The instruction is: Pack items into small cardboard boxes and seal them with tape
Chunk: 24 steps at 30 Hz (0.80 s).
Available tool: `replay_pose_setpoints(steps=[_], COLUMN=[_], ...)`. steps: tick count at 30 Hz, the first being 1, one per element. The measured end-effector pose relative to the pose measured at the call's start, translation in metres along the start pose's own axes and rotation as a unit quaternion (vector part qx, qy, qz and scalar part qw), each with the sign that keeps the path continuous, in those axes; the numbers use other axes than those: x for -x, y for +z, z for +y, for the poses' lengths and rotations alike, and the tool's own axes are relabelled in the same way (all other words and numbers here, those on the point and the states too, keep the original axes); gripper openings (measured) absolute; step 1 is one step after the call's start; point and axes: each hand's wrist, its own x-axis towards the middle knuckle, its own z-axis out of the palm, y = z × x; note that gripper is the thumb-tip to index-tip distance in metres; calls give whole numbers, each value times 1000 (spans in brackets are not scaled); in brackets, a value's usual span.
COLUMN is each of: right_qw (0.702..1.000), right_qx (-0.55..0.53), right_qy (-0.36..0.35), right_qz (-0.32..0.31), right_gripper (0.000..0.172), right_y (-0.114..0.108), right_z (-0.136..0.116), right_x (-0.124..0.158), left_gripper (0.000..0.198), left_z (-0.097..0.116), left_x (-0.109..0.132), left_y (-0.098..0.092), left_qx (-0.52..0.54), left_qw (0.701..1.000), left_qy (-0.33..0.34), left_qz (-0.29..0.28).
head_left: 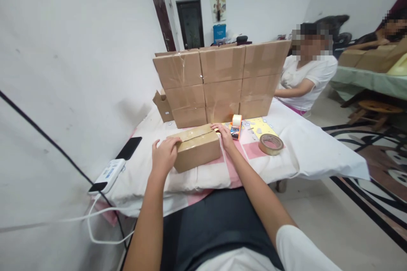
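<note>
A small cardboard box (197,153) lies on the cloth-covered table in front of me, its top flaps meeting along a dark seam. At the box's left end, my left hand (164,156) grips the upper edge with bent fingers. My right hand (225,136) holds the opposite end, fingertips on the top near the seam. Just beyond my right hand is an orange tape dispenser (235,130) with a pale roll in it. A wide roll of brown tape (271,145) lies farther right.
Stacked cardboard boxes (221,64) form a wall at the table's back. An opened box (163,107) stands at their left. A black phone (129,148) and a white power strip (111,172) with cables lie on the left. A person in white (310,78) sits beyond the stack.
</note>
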Motion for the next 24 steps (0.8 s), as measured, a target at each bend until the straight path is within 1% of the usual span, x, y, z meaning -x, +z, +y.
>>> replay_pose_setpoints(steps=[2, 3, 5, 7, 10, 11, 12, 13, 14, 16, 17, 18, 19, 21, 24], right_qw=[1000, 1000, 999, 998, 997, 997, 996, 994, 988, 961, 946, 939, 940, 949, 952], right_qx=[10, 15, 28, 43, 64, 70, 80, 93, 108, 133, 140, 142, 141, 144, 169], right_qy=[-12, -19, -31, -36, -32, -32, -33, -27, -13, 33, 61, 86, 105, 126, 137], right_qz=[6, 8, 3, -11, -27, -26, -6, 40, 106, 241, 285, 302, 291, 252, 216], right_gripper=[38, 37, 38, 40, 40, 38, 36, 34, 33, 38, 41, 42, 42, 35, 23], right_y=[2, 4, 8, 10, 4, -1, -8, -18, -29, -54, -66, -76, -84, -95, -100], right_z=[1, 0, -1, -4, -7, -7, -6, -4, -1, 9, 15, 22, 29, 42, 56], right_x=[3, 3, 3, 1, 0, 1, 0, 0, -2, -8, -12, -16, -20, -26, -27], left_gripper=[37, 38, 52, 63, 66, 66, 66, 64, 61, 51, 47, 44, 43, 41, 38], left_z=[24, 36, 53, 61, 56, 52, 48, 44, 40, 33, 30, 27, 23, 18, 17], left_x=[-2, -4, -5, -4, 0, 2, 3, 4, 5, 4, 3, 0, -3, -12, -23], left_y=[-1, 0, 5, 11, 16, 17, 18, 20, 21, 26, 28, 31, 34, 38, 44], left_qx=[-92, -130, -174, -191, -192, -193, -191, -186, -174, -136, -115, -96, -82, -63, -50], left_qw=[996, 991, 984, 980, 981, 981, 981, 983, 985, 989, 991, 992, 993, 995, 995], left_qy=[8, 9, 0, -6, 1, 2, 3, 7, 19, 55, 72, 84, 88, 82, 90], left_qz=[-16, -28, -46, -51, -38, -30, -21, -12, -5, 1, 2, 3, 4, 7, 13])
